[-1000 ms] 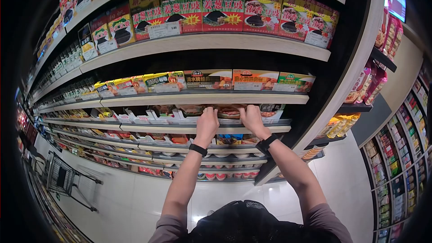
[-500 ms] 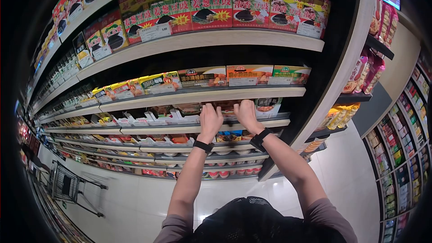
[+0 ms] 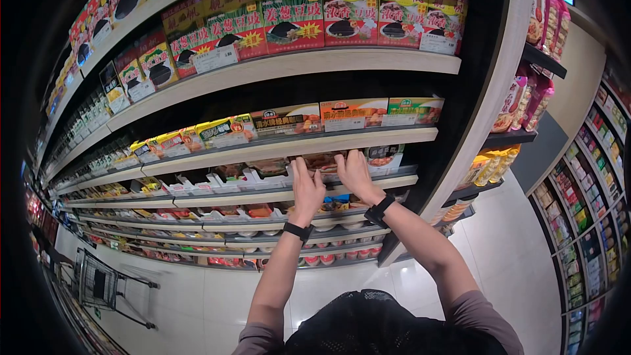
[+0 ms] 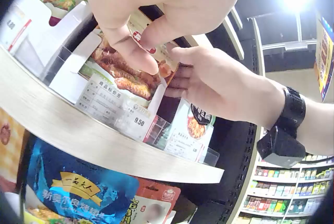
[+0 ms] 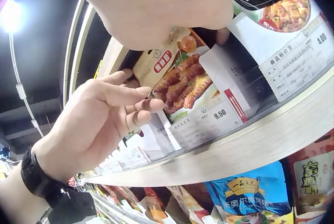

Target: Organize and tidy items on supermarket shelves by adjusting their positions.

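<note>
A food packet [image 5: 185,85] with a picture of glazed chicken wings stands in a white display box [image 4: 73,80] on the middle shelf, behind a price label [image 4: 130,114] reading 9.50. At its left edge is my left hand [image 3: 307,187], thumb and fingers spread loosely and slightly bent, as the right wrist view shows. My right hand [image 3: 356,174] is at the packet's right edge, its fingertips [image 4: 177,82] reaching beside it with no firm grip showing. To the right stands a mapo tofu seasoning packet [image 5: 287,10] in its own white box.
Curry boxes [image 3: 289,118] line the shelf above, with red and green boxes [image 3: 292,13] higher up. Below hangs or stands a blue pouch [image 4: 73,182]. The shelf's upright end panel [image 3: 483,118] rises at right. A shopping cart [image 3: 98,283] stands on the floor at left.
Both hands were bunched at the packet's top; now their fingers are looser and more extended. The right hand has shifted slightly left and down. The head view has turned slightly.
</note>
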The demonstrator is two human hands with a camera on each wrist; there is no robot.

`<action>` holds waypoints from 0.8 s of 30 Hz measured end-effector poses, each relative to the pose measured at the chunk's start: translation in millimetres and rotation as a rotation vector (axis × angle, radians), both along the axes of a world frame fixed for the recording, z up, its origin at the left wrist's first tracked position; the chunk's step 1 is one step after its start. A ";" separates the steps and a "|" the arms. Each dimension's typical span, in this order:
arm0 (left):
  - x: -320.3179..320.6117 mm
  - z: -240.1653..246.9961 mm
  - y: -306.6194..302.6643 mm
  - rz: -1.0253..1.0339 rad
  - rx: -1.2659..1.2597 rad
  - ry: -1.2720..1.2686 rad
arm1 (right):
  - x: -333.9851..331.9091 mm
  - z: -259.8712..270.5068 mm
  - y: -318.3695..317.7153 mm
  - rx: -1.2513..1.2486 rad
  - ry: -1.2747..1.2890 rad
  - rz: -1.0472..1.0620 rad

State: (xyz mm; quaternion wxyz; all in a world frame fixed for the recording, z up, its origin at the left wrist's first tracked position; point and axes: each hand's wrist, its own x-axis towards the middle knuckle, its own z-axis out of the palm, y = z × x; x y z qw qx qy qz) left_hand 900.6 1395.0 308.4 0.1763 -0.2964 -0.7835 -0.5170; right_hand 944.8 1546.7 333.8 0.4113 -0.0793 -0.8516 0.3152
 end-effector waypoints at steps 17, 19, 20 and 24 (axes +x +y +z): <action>84.2 -163.9 -102.1 -0.329 -0.263 -0.102 | 124.0 -93.5 -65.4 -0.116 -0.048 0.329; 107.5 -222.4 -147.1 -0.368 -0.564 -0.703 | 152.3 -163.8 -75.3 -0.121 -0.505 0.513; 112.6 -305.2 -183.4 -0.390 -0.736 -0.691 | 167.4 -216.7 -77.7 -0.103 -0.643 0.579; 184.4 -465.1 -339.8 -0.647 -1.455 -0.914 | 291.1 -451.8 -16.2 -0.609 -1.668 0.661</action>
